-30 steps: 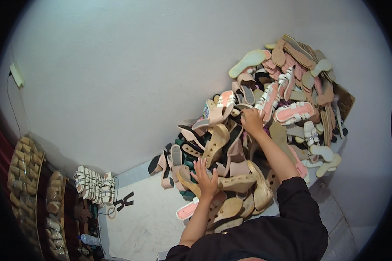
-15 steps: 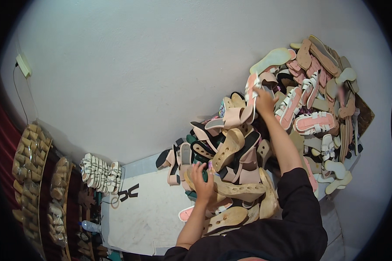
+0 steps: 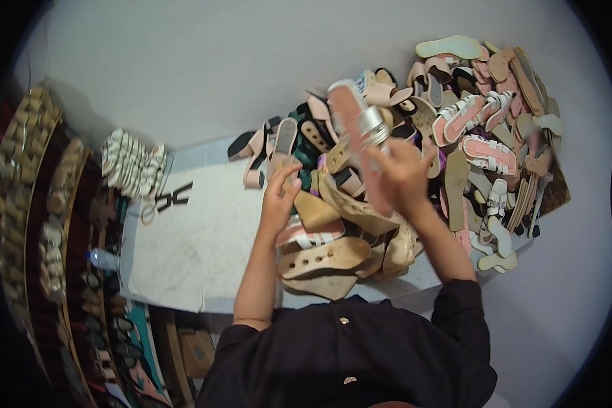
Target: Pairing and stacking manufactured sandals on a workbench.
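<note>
Black shirt (image 3: pixel 299 360), short sleeves (image 3: pixel 460 309), pale buttons (image 3: pixel 344 320)

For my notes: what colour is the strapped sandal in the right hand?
The strapped sandal is pink with whitish straps, slightly blurred; best in head view.

No words, numbers, labels or signs can be read: the raised pink sandal (image 3: pixel 350 109) is blurred, and the pile of footwear (image 3: pixel 457 187) on the counter (image 3: pixel 190 251), the plastic bottle (image 3: pixel 104 259) and the brown box (image 3: pixel 197 352) appear, at this size, to show nothing legible
</note>
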Motion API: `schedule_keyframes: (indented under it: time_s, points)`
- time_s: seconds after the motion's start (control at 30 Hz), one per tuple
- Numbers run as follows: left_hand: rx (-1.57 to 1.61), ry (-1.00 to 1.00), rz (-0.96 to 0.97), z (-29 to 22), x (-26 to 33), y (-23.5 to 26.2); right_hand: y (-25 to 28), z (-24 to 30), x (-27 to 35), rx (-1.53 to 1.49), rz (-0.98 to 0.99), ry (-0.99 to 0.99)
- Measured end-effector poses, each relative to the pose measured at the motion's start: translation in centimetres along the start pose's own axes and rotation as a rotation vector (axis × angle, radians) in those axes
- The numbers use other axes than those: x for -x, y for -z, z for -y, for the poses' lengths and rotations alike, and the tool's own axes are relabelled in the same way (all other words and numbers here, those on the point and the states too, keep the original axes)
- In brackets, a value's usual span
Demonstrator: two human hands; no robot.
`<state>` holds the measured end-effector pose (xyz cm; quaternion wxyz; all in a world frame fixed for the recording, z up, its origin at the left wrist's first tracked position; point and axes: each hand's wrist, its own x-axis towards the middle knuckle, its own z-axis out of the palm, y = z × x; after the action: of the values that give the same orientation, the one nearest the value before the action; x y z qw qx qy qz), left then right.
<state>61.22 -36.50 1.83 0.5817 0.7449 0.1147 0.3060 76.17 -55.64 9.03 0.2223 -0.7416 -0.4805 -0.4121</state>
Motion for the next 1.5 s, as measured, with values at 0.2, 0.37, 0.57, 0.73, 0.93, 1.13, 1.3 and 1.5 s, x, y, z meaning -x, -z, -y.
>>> schedule_keyframes:
  time_s: [0.2,0.37,0.57,0.73,0.93,1.13,1.3,1.5]
  points:
    - [0.261,0.028,0.14,-0.7,5.1,1.3,-2.6,11.9,6.1,-0.484,0.156,0.105]
    - [0.909,0.319,-0.098,-0.3,9.0,3.3,-1.8,14.9,6.9,-0.975,0.175,-0.23]
    - [0.699,0.267,-0.09,2.1,11.5,2.6,-4.2,14.0,12.2,-1.685,0.975,-0.796]
    - [-0.37,0.066,0.005,7.0,9.0,4.8,-2.5,11.8,15.4,-1.525,0.659,-0.903]
    - [-1.193,0.229,0.394,7.2,7.3,4.2,-0.4,8.0,18.0,-1.469,0.284,-1.207]
    - [-1.256,0.029,0.496,7.1,7.6,3.2,0.2,8.8,19.6,-1.45,0.208,-1.251]
    - [-1.382,-0.106,0.755,3.3,4.5,6.0,-0.2,9.4,19.8,-1.459,0.263,-1.253]
    - [-1.314,0.09,0.688,-6.2,2.2,13.1,-1.0,11.3,18.5,-1.366,0.186,-1.226]
